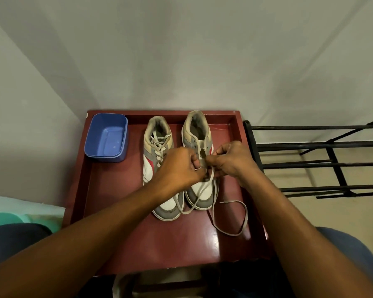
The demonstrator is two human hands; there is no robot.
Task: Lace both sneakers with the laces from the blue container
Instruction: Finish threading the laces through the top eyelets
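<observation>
Two grey, white and red sneakers stand side by side on a dark red table (121,211), toes toward me. The left sneaker (157,147) has a lace through its eyelets. The right sneaker (197,134) has open upper eyelets. My left hand (179,166) and my right hand (230,160) meet over its lower eyelets, both pinching a pale lace (242,216). That lace's loose ends trail over the toe and loop across the table to the right. The blue container (106,137) sits empty at the table's back left corner.
A raised rim runs along the table's sides and back. A black metal rack (323,160) stands close on the right. Grey walls close off the back and left. A teal object (9,218) lies low at the left, and my knees flank the table's front.
</observation>
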